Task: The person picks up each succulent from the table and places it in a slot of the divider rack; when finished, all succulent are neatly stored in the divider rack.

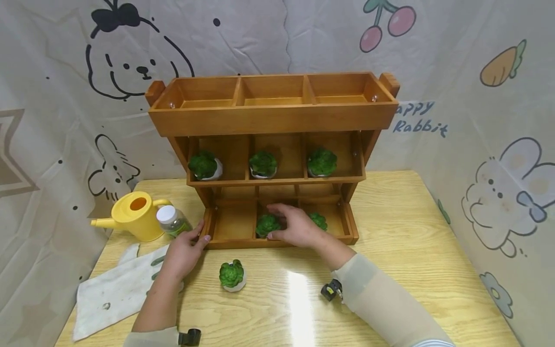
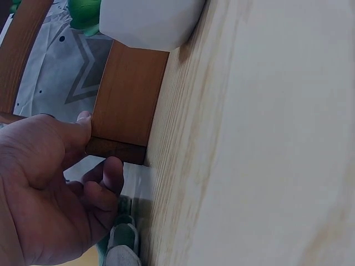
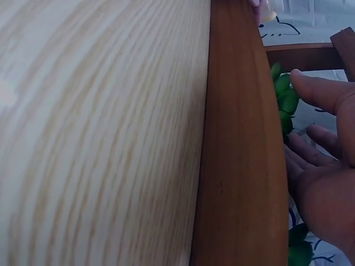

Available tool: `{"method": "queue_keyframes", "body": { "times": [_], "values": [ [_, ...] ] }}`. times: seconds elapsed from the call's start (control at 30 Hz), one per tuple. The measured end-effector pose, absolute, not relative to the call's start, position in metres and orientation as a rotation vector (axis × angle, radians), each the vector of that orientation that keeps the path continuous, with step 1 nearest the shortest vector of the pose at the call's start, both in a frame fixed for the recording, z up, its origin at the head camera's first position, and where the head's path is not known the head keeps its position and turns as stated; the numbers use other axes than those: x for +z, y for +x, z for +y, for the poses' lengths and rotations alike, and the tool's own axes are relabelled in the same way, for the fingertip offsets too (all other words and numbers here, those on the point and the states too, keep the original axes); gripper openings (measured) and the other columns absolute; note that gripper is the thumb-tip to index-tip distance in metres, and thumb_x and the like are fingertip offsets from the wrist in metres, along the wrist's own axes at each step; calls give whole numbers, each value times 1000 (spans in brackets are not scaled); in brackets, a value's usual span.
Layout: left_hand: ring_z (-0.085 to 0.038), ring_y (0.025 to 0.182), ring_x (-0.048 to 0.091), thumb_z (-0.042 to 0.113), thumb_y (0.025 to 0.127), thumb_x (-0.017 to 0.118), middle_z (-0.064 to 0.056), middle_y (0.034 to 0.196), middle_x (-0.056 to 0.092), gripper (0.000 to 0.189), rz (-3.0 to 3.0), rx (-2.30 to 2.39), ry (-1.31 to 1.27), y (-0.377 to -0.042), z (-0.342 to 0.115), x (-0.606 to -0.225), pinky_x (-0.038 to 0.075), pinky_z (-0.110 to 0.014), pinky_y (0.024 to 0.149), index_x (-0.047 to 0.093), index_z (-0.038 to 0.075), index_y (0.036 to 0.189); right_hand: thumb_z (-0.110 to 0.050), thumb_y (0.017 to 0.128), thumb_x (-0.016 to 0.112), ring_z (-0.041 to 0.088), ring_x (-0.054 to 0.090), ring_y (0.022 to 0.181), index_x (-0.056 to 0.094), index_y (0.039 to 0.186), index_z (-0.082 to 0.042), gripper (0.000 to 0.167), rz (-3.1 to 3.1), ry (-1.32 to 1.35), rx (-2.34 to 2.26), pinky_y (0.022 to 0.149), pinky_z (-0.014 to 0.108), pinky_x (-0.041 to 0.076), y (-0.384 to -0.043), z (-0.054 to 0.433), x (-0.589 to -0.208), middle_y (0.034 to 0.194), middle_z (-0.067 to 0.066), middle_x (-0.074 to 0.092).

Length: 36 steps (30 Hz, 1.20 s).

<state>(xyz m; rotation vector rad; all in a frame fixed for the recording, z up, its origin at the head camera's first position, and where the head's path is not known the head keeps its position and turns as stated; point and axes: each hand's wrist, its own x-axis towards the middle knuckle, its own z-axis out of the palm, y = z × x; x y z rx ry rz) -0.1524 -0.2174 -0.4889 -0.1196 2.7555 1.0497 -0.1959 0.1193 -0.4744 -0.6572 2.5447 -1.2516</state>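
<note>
My left hand [image 1: 184, 254] grips the lower left corner of a brown wooden tiered shelf [image 1: 273, 121]; in the left wrist view, thumb and curled fingers sit about the board's end [image 2: 119, 151]. My right hand [image 1: 299, 226] reaches into the bottom tier's middle compartment. Its thumb and loosely bent fingers spread around a green potted succulent [image 1: 268, 225], whose pot is mostly hidden. The thumb tip is by the leaves [image 3: 287, 100] in the right wrist view; firm contact is not visible. Another succulent [image 1: 318, 220] sits in the bottom right compartment, and one in a white pot [image 1: 232, 276] stands on the table.
Three potted succulents, including the middle one [image 1: 262, 164], occupy the middle tier. At left stand a yellow watering can [image 1: 135, 217] and a white-lidded jar [image 1: 173, 220], with white and green gloves [image 1: 117, 291] lying in front. A patterned cloth [image 1: 477, 159] hangs around the table [image 1: 403, 260].
</note>
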Motion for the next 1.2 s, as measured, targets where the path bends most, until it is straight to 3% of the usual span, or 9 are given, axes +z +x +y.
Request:
{"method": "queue_keyframes", "body": {
  "times": [0.2, 0.77, 1.03, 1.2],
  "values": [
    [-46, 137, 48, 41, 108, 55, -28, 151, 50, 62, 2742, 1041, -132, -152, -217, -488, 40, -65, 109, 34, 21, 163, -17, 90, 84, 30, 52, 139, 46, 155, -4, 77, 2480, -661, -1358, 111, 43, 46, -193, 122, -471, 154, 14, 52],
    [-47, 137, 49, 39, 108, 56, -29, 150, 50, 61, 2757, 1041, -110, -152, -218, -491, 40, -65, 109, 34, 20, 162, -14, 90, 83, 26, 54, 137, 46, 155, -6, 75, 2472, -740, -1376, 111, 38, 46, -182, 116, -456, 154, 10, 51],
    [-47, 135, 50, 39, 109, 56, -28, 148, 53, 61, 2761, 1038, -99, -153, -218, -492, 41, -65, 108, 35, 19, 162, -15, 90, 83, 31, 57, 134, 48, 154, -8, 74, 2399, -773, -1409, 100, 41, 55, -171, 106, -455, 151, 12, 54],
    [-46, 134, 52, 39, 108, 56, -28, 147, 54, 61, 2756, 1047, -100, -153, -218, -491, 42, -64, 107, 35, 19, 162, -13, 91, 82, 28, 59, 131, 48, 153, -8, 71, 2373, -847, -1395, 105, 37, 52, -164, 98, -458, 148, 15, 57]
  ]
}}
